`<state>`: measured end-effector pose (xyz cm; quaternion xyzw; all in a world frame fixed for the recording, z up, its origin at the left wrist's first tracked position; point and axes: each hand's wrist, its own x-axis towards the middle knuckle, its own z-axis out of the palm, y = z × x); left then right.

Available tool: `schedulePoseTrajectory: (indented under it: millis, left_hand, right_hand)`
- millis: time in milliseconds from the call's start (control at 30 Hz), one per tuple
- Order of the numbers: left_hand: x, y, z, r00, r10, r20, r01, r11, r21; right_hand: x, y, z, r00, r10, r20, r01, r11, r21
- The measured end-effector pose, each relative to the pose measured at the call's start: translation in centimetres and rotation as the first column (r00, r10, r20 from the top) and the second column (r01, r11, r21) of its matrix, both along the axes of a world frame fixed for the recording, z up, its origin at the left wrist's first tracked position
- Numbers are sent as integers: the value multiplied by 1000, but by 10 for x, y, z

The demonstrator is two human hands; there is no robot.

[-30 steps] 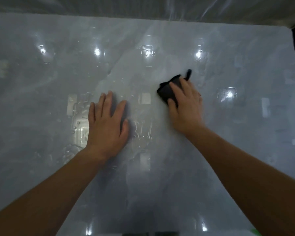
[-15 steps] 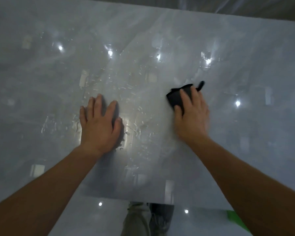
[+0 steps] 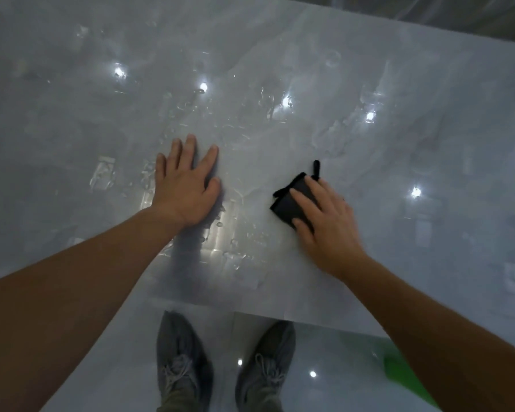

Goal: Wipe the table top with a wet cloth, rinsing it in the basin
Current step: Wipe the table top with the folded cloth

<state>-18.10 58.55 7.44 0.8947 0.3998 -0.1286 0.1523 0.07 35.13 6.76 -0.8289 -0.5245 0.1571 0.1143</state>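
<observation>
A glossy pale grey marble table top fills most of the view, with water droplets and wet streaks across its middle. A small folded black cloth lies on it right of centre. My right hand presses flat on the cloth, fingers spread over it, a short black loop sticking out beyond the fingertips. My left hand rests flat on the wet table, palm down, fingers apart, holding nothing. No basin is in view.
The table's near edge runs across the lower view. Below it my two grey shoes stand on a shiny pale floor. A green object lies on the floor at lower right.
The view has tilted down, so the near table edge and my shoes show. My right hand has drawn the cloth toward me; my left hand stays flat on the table.
</observation>
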Motion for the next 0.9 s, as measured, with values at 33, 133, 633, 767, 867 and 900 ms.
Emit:
schedulePoseTrajectory:
  millis: [33,133,633,767,867,900]
  left_hand:
    - [0,0,0,1000,-2,3,2,1000,-3]
    - [-1,1,-1,1000,-19,4,19,1000,-15]
    - [-88,-26,0,971,-237,19,236,972,14]
    - [-88,-27,-1,976,-210,67,209,978,10]
    - [-88,-26,2,979,-186,81,189,982,-30]
    - [-88,-25,3,980,-180,86,184,982,-39]
  right_hand:
    - [8,0,1,990,-142,4,142,990,2]
    - [8,13,4,910,-415,-9,415,909,-32]
    - [-116,18,8,874,-485,-38,484,875,-31]
    - [-158,48,4,992,-127,-19,128,992,15]
    - [-143,25,2,999,-29,-22,29,1000,5]
    - [-136,11,2,997,-68,-20,68,998,2]
